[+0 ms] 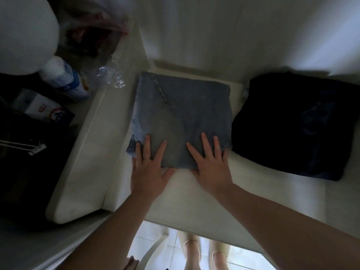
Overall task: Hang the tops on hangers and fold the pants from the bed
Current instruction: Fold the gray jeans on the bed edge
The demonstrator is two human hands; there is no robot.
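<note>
A folded pair of blue jeans (183, 114) lies as a flat square on a white shelf (210, 193) in front of me. My left hand (149, 168) presses flat on its near left corner, fingers straight and spread, a ring on one finger. My right hand (211, 164) presses flat on the near right edge, fingers also straight. To the right, a folded dark garment (296, 129) sits on the same shelf, apart from both hands.
A white divider panel (81, 172) bounds the shelf on the left. Beyond it lie a white-and-blue bottle (64, 78), a small box (39, 106), crumpled clear plastic (111, 76) and dark items. A white wall rises behind. The tiled floor and my feet (204, 254) show below.
</note>
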